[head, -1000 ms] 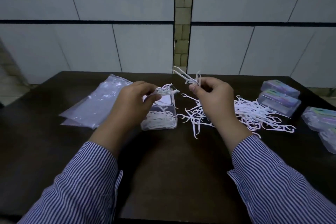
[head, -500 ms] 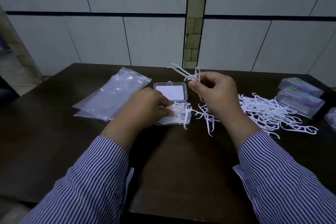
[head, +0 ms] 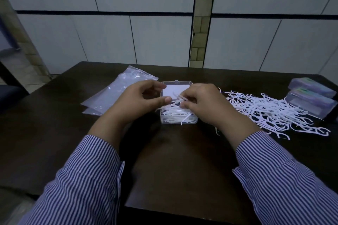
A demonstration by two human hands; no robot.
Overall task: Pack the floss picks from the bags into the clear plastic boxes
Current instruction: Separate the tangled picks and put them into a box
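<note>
White plastic floss picks [head: 178,97] are pinched in the right hand [head: 204,105] over the open clear plastic box [head: 178,115]; the left hand [head: 140,101] is held curled, empty, beside it. Bare dark counter [head: 175,160] is left toward the near edge.

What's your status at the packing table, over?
Right hand pinching floss picks over the open clear box. Left hand beside it, fingers curled, holding nothing visible. Loose pile waiting on the right. Nothing in the way.
</note>
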